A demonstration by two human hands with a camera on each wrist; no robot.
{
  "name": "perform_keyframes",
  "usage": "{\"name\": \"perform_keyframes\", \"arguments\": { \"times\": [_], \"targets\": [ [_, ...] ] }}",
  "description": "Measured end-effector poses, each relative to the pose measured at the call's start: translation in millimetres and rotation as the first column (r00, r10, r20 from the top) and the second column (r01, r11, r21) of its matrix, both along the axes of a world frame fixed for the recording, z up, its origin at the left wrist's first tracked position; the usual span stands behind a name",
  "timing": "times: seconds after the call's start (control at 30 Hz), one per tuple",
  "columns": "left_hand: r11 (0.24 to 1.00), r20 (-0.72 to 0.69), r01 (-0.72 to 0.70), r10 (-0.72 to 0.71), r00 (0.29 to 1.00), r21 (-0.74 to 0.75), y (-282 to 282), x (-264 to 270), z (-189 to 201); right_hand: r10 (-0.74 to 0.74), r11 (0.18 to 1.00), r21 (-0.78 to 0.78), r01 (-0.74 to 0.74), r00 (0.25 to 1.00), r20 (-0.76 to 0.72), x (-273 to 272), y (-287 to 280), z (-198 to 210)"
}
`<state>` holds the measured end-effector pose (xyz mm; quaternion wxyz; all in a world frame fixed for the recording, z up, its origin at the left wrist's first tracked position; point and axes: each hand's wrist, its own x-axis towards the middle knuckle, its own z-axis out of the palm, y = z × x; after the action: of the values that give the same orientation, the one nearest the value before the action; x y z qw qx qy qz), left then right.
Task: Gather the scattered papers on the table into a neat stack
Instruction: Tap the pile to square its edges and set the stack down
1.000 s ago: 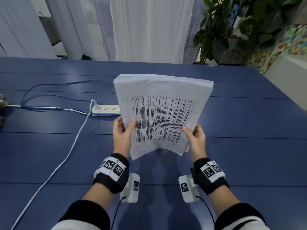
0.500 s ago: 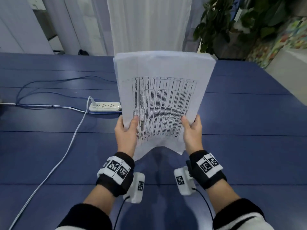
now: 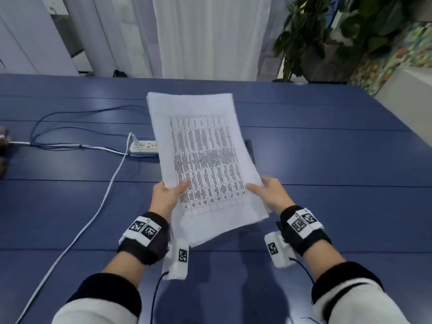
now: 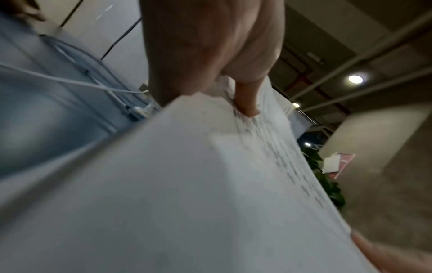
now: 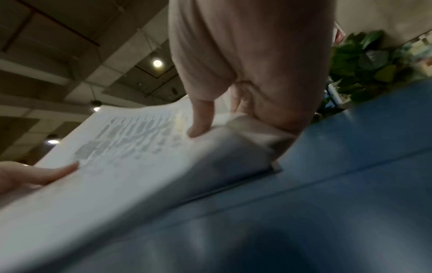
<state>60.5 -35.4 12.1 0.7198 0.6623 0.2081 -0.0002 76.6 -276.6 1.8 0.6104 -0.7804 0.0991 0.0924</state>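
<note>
From my head view I see the whole stack of papers (image 3: 201, 160) held over the blue desk (image 3: 327, 160), its printed table facing up at me and its far end leaning away toward the far side. That view also shows the white power strip (image 3: 145, 146) on the desk just left of the stack, with a white cable (image 3: 98, 206) running from it toward the near left corner, a small dark object (image 3: 249, 147) peeking out past the stack's right edge, and a leafy plant (image 3: 327, 36) beyond the far right corner.

The wrist views are blurred, but they show what the head view hides. The left wrist view looks along my left hand (image 3: 167, 197) from below: my thumb (image 4: 245, 99) lies on the printed top sheet while the rest of the hand goes under the stack. The right wrist view shows my right hand (image 3: 271, 195) pinching the right edge, thumb (image 5: 201, 120) on top, and the near corner of the stack close above the desk; I cannot tell whether it touches.

The stack sits between my two hands, both gripping its near half, left hand at the left edge, right hand at the right edge.
</note>
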Motion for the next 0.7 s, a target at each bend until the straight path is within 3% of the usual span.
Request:
{"name": "perform_keyframes", "arguments": {
  "times": [0.07, 0.13, 0.23, 0.3, 0.47, 0.7],
  "targets": [
    [0.992, -0.059, -0.06, 0.053, 0.997, -0.109, 2, -8, -8, -0.024, 1.0, 0.016, 0.025, 0.997, -0.07, -14, -7, -12],
    [0.977, -0.147, -0.103, 0.076, 0.986, -0.187, 2, -20, -20, -0.157, 0.964, 0.199, 0.178, 0.981, -0.118, -27, -9, -28],
    [0.936, -0.291, -0.16, 0.066, 0.955, -0.312, -1, -37, -46, -0.315, 0.739, 0.527, 0.419, 0.907, -0.28, -47, 5, -45],
    [0.911, -0.35, -0.215, 0.085, 0.933, -0.352, -4, -49, -64, -0.259, 0.686, 0.589, 0.427, 0.9, -0.35, -63, 24, -52],
    [0.91, -0.364, -0.194, 0.052, 0.93, -0.366, -19, -71, -79, -0.171, 0.77, 0.548, 0.325, 0.934, -0.313, -85, 52, -68],
    [0.867, -0.325, -0.319, 0.197, 0.925, -0.383, 53, -59, -86, -0.088, 0.931, 0.33, 0.155, 0.974, -0.21, -90, -7, -73]
  ]
}}
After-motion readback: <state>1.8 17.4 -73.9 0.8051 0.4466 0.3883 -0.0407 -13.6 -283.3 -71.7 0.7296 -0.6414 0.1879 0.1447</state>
